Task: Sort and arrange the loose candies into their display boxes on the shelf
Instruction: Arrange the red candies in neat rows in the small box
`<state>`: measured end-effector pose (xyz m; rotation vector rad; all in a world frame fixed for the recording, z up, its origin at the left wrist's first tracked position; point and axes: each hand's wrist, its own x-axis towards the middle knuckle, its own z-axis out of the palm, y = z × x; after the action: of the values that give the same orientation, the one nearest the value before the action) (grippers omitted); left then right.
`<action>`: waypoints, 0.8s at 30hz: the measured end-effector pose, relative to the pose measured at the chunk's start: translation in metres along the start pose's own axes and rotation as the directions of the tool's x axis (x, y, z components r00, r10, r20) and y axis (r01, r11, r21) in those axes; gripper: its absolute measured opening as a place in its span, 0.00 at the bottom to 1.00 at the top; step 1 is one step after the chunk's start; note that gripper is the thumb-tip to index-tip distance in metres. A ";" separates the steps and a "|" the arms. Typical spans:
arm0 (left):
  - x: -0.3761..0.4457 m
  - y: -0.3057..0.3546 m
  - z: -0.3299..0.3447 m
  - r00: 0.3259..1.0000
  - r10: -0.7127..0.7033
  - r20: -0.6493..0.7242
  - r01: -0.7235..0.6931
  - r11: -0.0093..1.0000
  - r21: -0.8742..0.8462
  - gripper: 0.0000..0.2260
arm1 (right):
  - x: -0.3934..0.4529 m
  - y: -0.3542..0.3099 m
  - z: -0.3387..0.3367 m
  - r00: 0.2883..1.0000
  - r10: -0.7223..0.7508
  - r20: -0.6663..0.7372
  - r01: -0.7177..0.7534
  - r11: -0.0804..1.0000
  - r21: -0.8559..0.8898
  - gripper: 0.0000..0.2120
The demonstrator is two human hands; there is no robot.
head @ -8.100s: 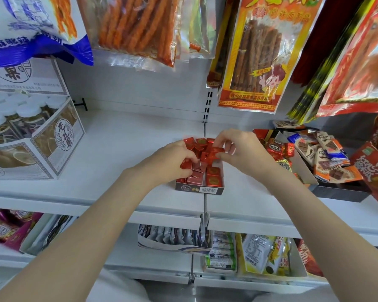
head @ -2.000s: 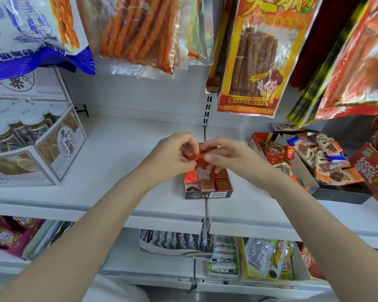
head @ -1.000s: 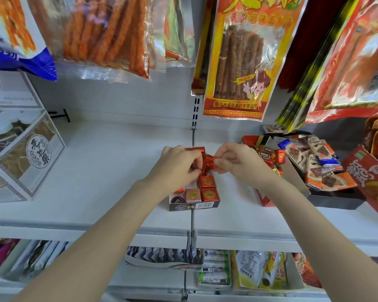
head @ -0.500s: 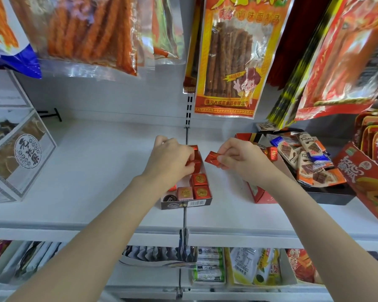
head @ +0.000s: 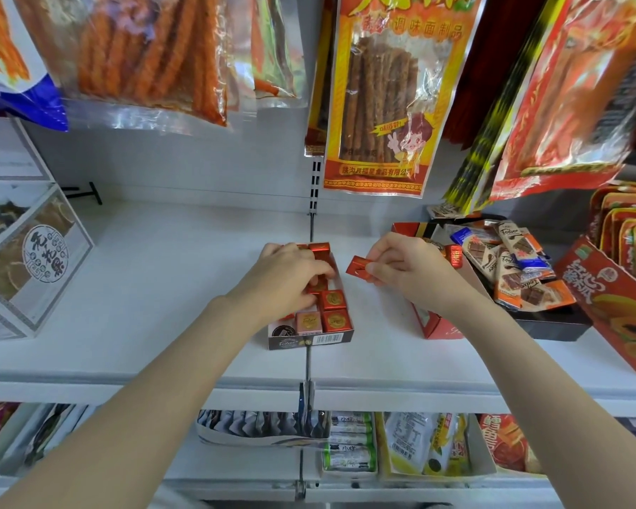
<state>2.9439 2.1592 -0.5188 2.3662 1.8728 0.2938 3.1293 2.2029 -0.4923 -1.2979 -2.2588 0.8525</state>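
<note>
A small dark display box (head: 311,340) with a barcode on its front stands on the white shelf (head: 155,273). Several red and copper foil-wrapped square candies (head: 333,309) fill it. My left hand (head: 289,279) lies over the box's middle, fingers curled down onto the candies; what they grip is hidden. My right hand (head: 406,271) hovers just right of the box and pinches one red foil candy (head: 358,267) between thumb and fingers.
A red box (head: 434,325) and a black tray (head: 551,321) with mixed wrapped chocolates sit to the right. A red papaya-print carton (head: 610,306) stands far right, a grey-white carton (head: 34,259) at left. Snack bags (head: 379,97) hang overhead. More goods fill the lower shelf.
The box's candies went from a loose heap to neat rows. My right hand has drawn away to the right with one red candy. My left hand has settled lower into the box.
</note>
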 end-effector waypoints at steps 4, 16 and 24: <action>-0.002 -0.005 -0.007 0.991 -0.072 -0.110 0.061 0.993 -0.102 0.12 | 0.002 0.002 0.002 1.000 0.002 0.002 -0.002 1.000 -0.008 0.03; 0.000 0.000 -0.001 0.996 -0.065 -0.062 0.059 0.993 -0.098 0.21 | 0.008 0.003 0.013 0.999 -0.018 0.038 0.019 1.000 -0.022 0.06; -0.008 -0.005 0.000 0.994 -0.069 -0.090 0.057 0.989 -0.137 0.18 | 0.011 -0.002 0.015 0.998 -0.053 0.019 0.053 0.999 0.003 0.07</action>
<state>2.9373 2.1530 -0.5209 2.2377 1.8985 0.5164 3.1134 2.2072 -0.5013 -1.2283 -2.2951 0.8526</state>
